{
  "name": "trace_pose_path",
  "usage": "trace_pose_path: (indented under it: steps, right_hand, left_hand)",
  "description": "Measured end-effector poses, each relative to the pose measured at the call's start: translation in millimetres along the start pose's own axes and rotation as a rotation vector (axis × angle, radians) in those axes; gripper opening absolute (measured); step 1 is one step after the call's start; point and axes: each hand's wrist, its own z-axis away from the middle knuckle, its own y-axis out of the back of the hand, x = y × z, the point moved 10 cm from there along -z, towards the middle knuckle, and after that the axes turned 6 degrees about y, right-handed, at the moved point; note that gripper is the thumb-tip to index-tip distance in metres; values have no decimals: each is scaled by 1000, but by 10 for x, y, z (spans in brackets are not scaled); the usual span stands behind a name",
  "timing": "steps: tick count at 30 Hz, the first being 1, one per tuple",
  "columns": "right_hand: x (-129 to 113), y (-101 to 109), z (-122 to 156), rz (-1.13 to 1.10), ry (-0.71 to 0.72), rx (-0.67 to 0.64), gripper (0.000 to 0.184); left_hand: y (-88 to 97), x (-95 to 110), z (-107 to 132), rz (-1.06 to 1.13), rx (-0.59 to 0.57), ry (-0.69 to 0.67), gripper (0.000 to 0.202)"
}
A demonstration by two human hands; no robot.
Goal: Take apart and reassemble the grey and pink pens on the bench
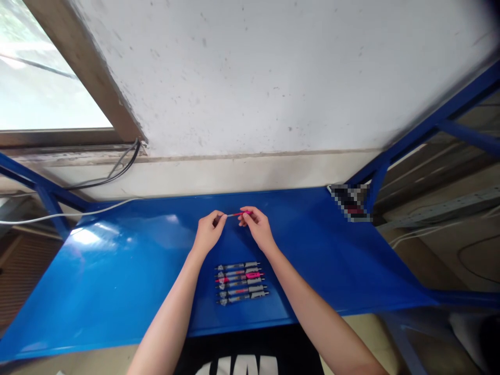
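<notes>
My left hand (209,233) and my right hand (258,227) meet above the middle of a glossy blue table top (117,265). Between their fingertips runs a thin red pen refill (241,213). My right fingers pinch its right end, and my left fingers pinch close on its left end, whose tip is hard to see. Below my hands, several pens (242,283) lie side by side in a neat row, with grey, red and pink parts. One has a bright pink section.
A pixelated dark object (350,202) sits at the table's far right corner. Blue steel frame bars (429,120) rise on the right. Behind the table stand a white wall (234,67), a window (47,67), a black cable (117,169) and a white cable (66,214).
</notes>
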Motion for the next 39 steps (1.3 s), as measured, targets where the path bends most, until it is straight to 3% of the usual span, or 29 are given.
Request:
trace_pose_path:
  steps: [16, 20, 26, 39]
  right_hand:
    - [5, -166, 89, 66, 4, -128, 29]
    - [23, -106, 79, 121, 10, -90, 31]
    - [-130, -47, 33, 289, 151, -65, 23]
    - [-116, -136, 79, 257, 41, -119, 23]
  left_hand:
    - [65, -20, -12, 6, 50, 37, 46]
    - [78, -33, -14, 15, 56, 47, 42]
    - [112, -60, -14, 56, 89, 68, 32]
    - [111, -127, -18, 112, 99, 111, 24]
